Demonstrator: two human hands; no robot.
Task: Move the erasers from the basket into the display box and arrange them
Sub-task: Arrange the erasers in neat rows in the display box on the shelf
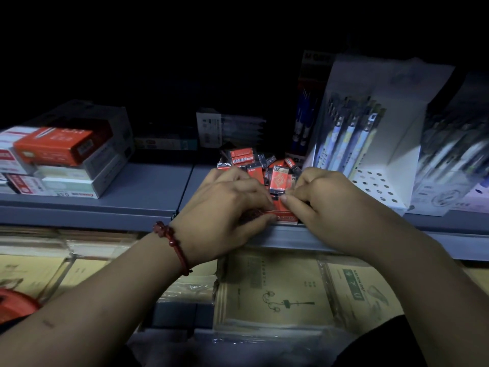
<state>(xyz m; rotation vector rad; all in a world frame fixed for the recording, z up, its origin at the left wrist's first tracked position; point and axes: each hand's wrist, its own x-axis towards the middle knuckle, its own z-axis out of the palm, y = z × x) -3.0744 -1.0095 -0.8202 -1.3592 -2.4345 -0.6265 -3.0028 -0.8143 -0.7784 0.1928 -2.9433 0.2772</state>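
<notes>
I have both hands at the red display box point(284, 215), which sits at the front edge of the grey shelf point(148, 186). The left hand point(227, 205), with a red bead bracelet point(172, 241) on its wrist, grips the box's front left corner: fingers curled over the top, thumb along the front face. The right hand point(325, 200) has its fingers curled in tight, with the thumb tip at the foot of an upright eraser marked 2B. In this dim light I cannot tell whether it is pinching that eraser or only touching it. The erasers point(254, 161), in red and black sleeves, lie heaped in the box at mixed angles behind my fingers. Just right of the box is a white pen display stand point(383, 165). Well apart at the shelf's left end are stacked stationery boxes point(60, 154). Wrapped notebooks point(277, 287) lie on the level below.
</notes>
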